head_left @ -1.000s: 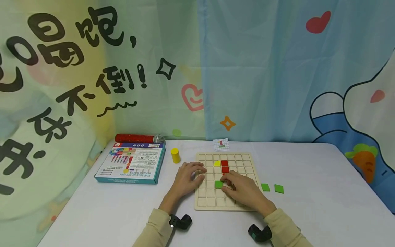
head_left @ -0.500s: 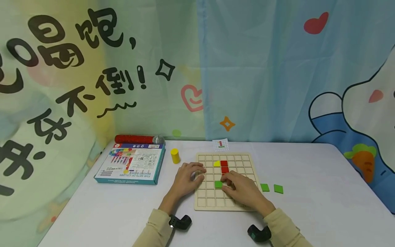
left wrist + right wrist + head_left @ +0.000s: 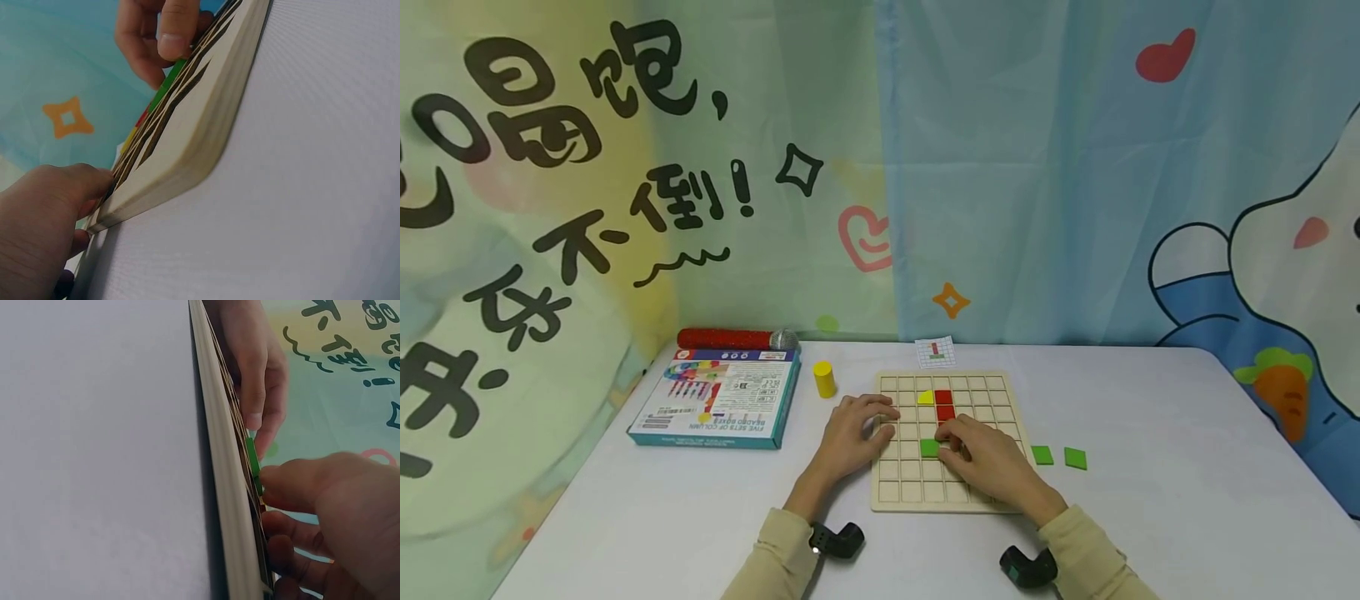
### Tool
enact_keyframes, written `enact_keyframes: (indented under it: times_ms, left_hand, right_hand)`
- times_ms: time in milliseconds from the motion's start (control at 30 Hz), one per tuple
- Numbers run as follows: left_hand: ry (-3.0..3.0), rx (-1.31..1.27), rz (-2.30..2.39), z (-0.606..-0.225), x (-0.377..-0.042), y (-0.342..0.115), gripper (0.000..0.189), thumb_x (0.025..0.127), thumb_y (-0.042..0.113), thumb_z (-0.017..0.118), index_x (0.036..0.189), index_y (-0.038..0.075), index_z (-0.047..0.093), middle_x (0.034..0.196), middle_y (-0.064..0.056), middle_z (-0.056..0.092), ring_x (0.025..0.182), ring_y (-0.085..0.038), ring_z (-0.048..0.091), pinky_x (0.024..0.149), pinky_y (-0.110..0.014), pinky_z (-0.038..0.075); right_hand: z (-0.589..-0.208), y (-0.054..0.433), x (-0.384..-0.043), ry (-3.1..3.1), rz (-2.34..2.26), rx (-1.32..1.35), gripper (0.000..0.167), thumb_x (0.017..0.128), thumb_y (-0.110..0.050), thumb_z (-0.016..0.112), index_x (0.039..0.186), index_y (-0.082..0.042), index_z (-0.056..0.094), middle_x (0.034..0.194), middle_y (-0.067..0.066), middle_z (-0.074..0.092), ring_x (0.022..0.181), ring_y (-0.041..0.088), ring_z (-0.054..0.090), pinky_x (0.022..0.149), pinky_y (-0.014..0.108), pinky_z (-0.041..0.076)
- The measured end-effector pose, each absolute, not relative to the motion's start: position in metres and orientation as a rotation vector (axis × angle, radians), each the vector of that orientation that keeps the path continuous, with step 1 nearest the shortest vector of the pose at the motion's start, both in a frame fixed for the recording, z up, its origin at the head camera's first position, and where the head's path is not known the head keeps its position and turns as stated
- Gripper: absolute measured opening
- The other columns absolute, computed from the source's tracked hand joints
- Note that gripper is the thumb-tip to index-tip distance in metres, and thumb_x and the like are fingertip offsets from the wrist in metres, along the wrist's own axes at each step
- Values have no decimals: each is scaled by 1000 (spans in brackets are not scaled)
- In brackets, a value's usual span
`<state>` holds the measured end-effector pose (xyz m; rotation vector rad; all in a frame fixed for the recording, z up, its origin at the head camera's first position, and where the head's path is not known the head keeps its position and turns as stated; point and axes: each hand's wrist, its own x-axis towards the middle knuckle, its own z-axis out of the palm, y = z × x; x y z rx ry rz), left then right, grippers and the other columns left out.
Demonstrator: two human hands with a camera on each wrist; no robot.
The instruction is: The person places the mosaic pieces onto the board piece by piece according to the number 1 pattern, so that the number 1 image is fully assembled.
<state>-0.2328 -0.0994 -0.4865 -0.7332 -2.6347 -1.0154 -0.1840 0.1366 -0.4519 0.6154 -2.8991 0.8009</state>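
Note:
A wooden grid board (image 3: 910, 493) lies flat on the table. On it sit a yellow tile (image 3: 926, 397) with a slanted side, a column of red tiles (image 3: 944, 405) and a green square tile (image 3: 929, 448). My left hand (image 3: 853, 437) rests on the board's left side, thumb and fingertips at its edge. Beside the green tile, my right hand (image 3: 988, 460) reaches down with thumb and index finger bent together. In the right wrist view its thumb (image 3: 290, 481) presses at a green tile (image 3: 255, 478) in the grid; the fingers hide the lower end of the red column.
Two loose green tiles (image 3: 1076, 458) lie right of the board. A small pattern card (image 3: 935, 352) is behind it. To the left stand a yellow cylinder (image 3: 824, 379) and a flat box (image 3: 715, 404), with a red microphone (image 3: 724, 338) behind the box. A printed curtain (image 3: 1015, 192) backs the table.
Both hands keep the same pose and place on the board. The whole scene shifts slightly left in the head view; the tiles stay where they were on the board.

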Motion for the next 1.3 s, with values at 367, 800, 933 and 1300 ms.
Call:
enact_keyframes:
  times_ms: [367,800,933,1300]
  left_hand:
    - [-2638,-727,-1023,-490,-234,-100,20,86,23,64,105,24,69,124,4,62,99,-16,51,82,-34,37]
    - [-2655,-717,-1019,-490,-236,-100,20,86,24,64,105,24,70,124,5,62,100,-16,52,83,-34,38]
    - [-2661,-717,-1015,-491,-236,-100,20,87,25,64,105,25,70,124,5,62,100,-15,51,83,-34,37]
    - [-2604,-747,-990,-489,-233,-100,19,86,23,63,104,22,69,123,4,62,98,-16,52,81,-34,38]
  right_hand:
    - [-450,151,-188,-2896,890,748,16,90,-25,62,106,-21,63,86,-16,55,71,1,47,65,20,42]
    - [-440,200,-201,-2943,1018,903,15,93,-21,59,107,-15,62,89,-8,57,72,3,49,64,21,44]
    - [-434,220,-203,-2959,1054,862,16,93,-22,58,105,-12,61,89,-4,58,75,5,51,64,22,44]
    - [-429,258,-204,-3050,1156,787,28,85,-22,69,107,-7,59,92,5,56,74,6,48,61,23,41]
